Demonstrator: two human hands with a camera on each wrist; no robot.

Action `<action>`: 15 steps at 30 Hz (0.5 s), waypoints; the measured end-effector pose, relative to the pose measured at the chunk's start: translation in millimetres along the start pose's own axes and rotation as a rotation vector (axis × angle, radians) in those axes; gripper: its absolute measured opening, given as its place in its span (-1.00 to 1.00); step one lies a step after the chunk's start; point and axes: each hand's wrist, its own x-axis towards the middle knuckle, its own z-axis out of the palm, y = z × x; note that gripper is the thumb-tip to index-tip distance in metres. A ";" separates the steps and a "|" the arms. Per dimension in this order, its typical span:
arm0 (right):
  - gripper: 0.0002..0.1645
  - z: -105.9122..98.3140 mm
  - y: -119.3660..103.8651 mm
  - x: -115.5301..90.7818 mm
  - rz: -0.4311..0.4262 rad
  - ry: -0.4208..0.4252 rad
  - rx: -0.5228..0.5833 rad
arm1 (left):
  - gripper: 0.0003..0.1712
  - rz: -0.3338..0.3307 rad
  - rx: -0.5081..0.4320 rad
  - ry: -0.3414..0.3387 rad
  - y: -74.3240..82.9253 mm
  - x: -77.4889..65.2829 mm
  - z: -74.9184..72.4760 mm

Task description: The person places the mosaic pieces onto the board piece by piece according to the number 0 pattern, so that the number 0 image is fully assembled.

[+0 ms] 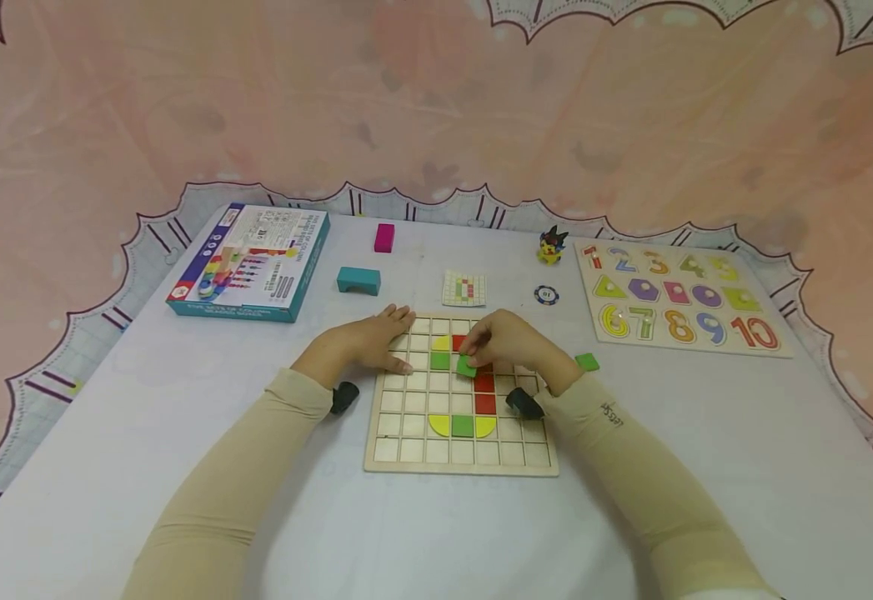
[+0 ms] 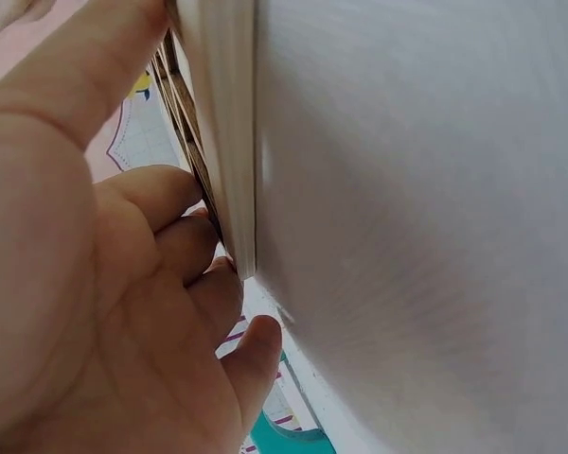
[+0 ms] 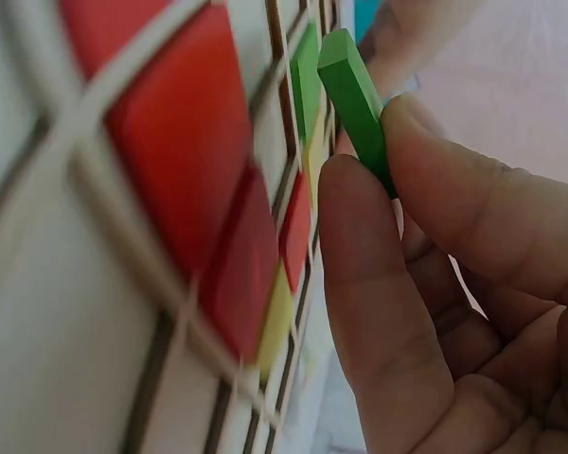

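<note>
A wooden grid board (image 1: 398,450) lies on the white table. My right hand (image 1: 511,340) pinches a green square tile (image 1: 466,367) between thumb and forefinger, over the upper middle of the grid. In the right wrist view the pinched tile (image 3: 355,104) is tilted and apart from the board. My left hand (image 1: 372,340) rests on the board's upper left edge, its thumb over the grid. Set in the cells are red tiles (image 1: 484,404), green tiles (image 1: 439,361) and yellow rounded pieces (image 1: 439,426). My right hand partly hides the upper right cells.
A small pattern card (image 1: 464,288) lies behind the board. Around it are a teal arch block (image 1: 358,281), a pink block (image 1: 384,238), a poker chip (image 1: 546,295) and a toy figure (image 1: 552,246). A boxed toy (image 1: 256,262) stands left, a number puzzle (image 1: 676,292) right, near a loose green tile (image 1: 587,362).
</note>
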 end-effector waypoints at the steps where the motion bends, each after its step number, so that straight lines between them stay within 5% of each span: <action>1: -0.81 3.1 -2.4 2.1 -0.001 -0.010 0.001 | 0.07 -0.001 0.001 -0.001 0.1 0.0 0.1; 15: -0.84 28.0 -23.2 14.8 -0.028 -0.103 -0.083 | 0.08 0.009 0.003 0.003 -2.7 2.0 0.3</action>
